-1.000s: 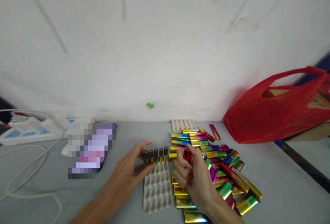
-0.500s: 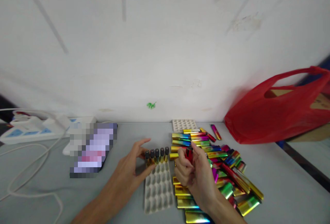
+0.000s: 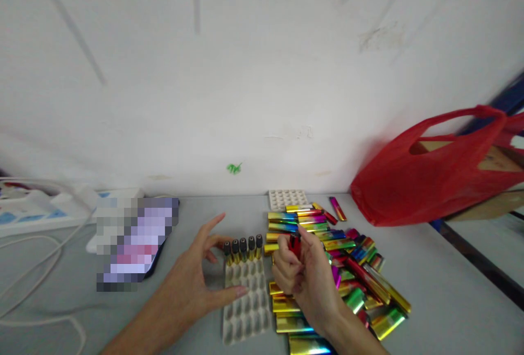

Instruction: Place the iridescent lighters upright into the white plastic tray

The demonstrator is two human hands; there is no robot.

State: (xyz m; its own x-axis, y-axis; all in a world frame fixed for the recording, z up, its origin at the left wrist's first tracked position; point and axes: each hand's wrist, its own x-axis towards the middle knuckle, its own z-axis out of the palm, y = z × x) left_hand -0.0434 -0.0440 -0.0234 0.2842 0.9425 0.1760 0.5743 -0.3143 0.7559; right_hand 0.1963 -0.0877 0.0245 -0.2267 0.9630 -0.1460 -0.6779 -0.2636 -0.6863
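Note:
My left hand (image 3: 191, 274) is open, its thumb stretched over the pale grey tray (image 3: 246, 322) and its fingers apart beyond the tray's left edge. In the far row of that tray stand several small gold tubes with black tops (image 3: 243, 250); the nearer hollows show bare. Over the left part of a heap of shiny coloured metallic pieces (image 3: 355, 300), my right hand (image 3: 307, 276) is closed around a small red tube with a dark top (image 3: 294, 246). Its lower part is hidden inside my fist.
A second pale tray (image 3: 287, 199) lies by the wall, behind the heap. On the right sits a red plastic bag (image 3: 417, 180) with cardboard in it. A phone (image 3: 139, 246), a white power strip (image 3: 61, 210) and loose white cables (image 3: 45, 319) occupy the left.
My left thumb and fingers have spread wider and moved off the black-topped tubes. My right hand keeps its hold on the red tube. The whole view has shifted slightly.

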